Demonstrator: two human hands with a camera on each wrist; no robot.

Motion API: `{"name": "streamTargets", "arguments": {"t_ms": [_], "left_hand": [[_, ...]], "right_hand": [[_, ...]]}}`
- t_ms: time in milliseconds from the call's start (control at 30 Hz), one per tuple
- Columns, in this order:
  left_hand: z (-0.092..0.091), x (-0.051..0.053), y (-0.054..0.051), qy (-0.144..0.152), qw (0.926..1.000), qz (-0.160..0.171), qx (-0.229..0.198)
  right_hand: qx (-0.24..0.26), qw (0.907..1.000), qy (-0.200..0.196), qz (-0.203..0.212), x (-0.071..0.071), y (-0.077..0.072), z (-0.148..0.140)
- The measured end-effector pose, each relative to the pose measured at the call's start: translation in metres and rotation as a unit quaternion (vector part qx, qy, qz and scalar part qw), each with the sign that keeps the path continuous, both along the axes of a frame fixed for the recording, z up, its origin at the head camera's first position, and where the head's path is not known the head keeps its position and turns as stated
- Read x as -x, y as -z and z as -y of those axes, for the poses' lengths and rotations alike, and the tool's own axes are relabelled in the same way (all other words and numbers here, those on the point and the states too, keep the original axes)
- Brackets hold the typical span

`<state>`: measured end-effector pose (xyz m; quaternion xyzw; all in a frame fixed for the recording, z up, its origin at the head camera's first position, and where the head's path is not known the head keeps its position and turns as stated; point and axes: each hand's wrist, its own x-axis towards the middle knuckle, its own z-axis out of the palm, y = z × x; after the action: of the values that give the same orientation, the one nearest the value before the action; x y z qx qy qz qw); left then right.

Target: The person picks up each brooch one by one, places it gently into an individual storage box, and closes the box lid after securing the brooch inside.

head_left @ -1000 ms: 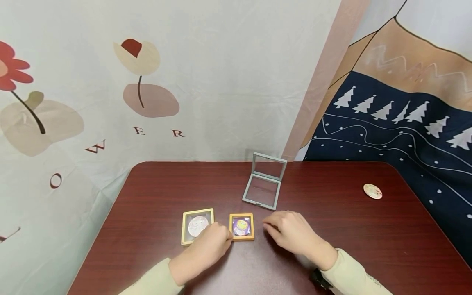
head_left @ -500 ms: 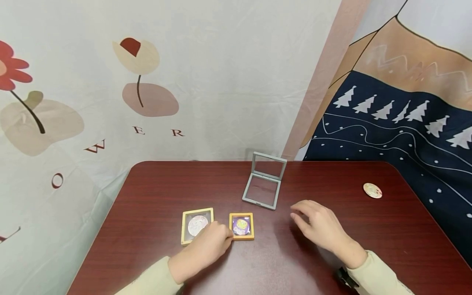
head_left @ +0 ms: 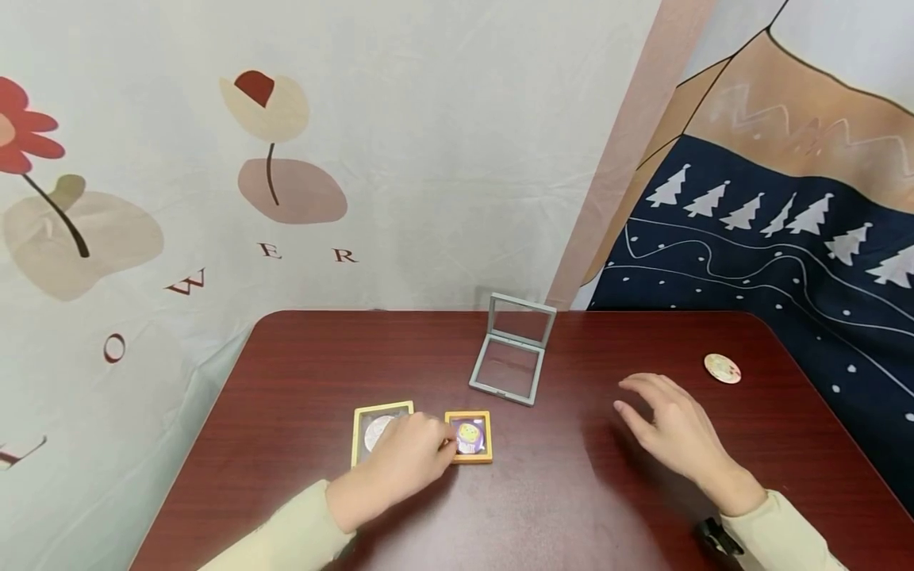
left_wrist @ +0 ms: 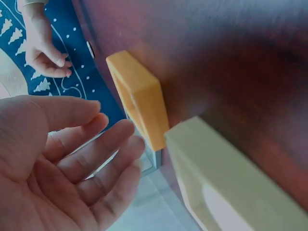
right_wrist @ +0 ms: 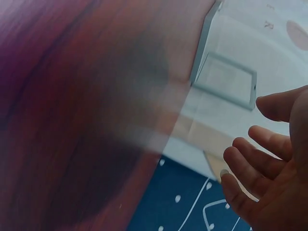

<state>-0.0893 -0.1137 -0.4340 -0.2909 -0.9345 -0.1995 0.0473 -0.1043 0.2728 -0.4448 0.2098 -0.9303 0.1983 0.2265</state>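
Note:
My left hand (head_left: 408, 460) hovers over the right part of a yellow square display frame (head_left: 383, 408) with a pale round badge inside. Its loosely bent fingers reach the left edge of a smaller orange display frame (head_left: 489, 440), which holds a purple badge with a yellow figure. In the left wrist view this hand holds nothing and appears apart from the orange frame (left_wrist: 144, 94). To the right, my right hand (head_left: 674, 428) is in the air over the table, fingers relaxed and nothing held. Beyond it lies a round pale badge (head_left: 723, 369).
A grey hinged display frame (head_left: 505, 393) stands with its lid up near the back of the dark red table (head_left: 321, 357). Behind the table hangs a printed cloth (head_left: 443, 159).
My right hand has moved from beside the orange frame to the right and away, towards the loose badge. The left hand has shifted slightly up and right. The frames stay put.

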Motion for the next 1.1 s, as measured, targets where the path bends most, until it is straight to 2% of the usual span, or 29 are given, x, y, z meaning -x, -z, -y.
{"name": "streamTargets", "arguments": {"t_ms": [167, 300, 533, 700, 867, 1000, 1100], "left_hand": [[-0.002, 0.012, -0.008, -0.019, 0.9998, -0.011, -0.005], [-0.002, 0.025, -0.013, -0.034, 0.9991, 0.003, -0.023], [-0.006, 0.052, -0.019, -0.068, 0.9949, 0.049, -0.057], [-0.01, 0.073, -0.017, -0.079, 0.9927, 0.071, -0.056], [-0.013, 0.091, -0.012, -0.106, 0.9888, 0.095, -0.045], [-0.016, 0.1, -0.006, -0.122, 0.9849, 0.116, -0.038], [-0.019, 0.104, -0.003, -0.124, 0.9821, 0.137, -0.035]], "right_hand": [[0.0, 0.9998, 0.022, -0.005, 0.003, -0.002, -0.017], [-0.003, 0.9992, 0.041, 0.002, 0.005, -0.003, -0.028], [-0.01, 0.9977, 0.065, 0.018, 0.008, -0.007, -0.045], [-0.015, 0.9957, 0.082, 0.042, 0.012, -0.008, -0.06], [-0.025, 0.9919, 0.1, 0.075, 0.016, -0.005, -0.076], [-0.031, 0.988, 0.114, 0.099, 0.02, -0.002, -0.086], [-0.036, 0.9854, 0.123, 0.111, 0.024, -0.002, -0.094]]}}
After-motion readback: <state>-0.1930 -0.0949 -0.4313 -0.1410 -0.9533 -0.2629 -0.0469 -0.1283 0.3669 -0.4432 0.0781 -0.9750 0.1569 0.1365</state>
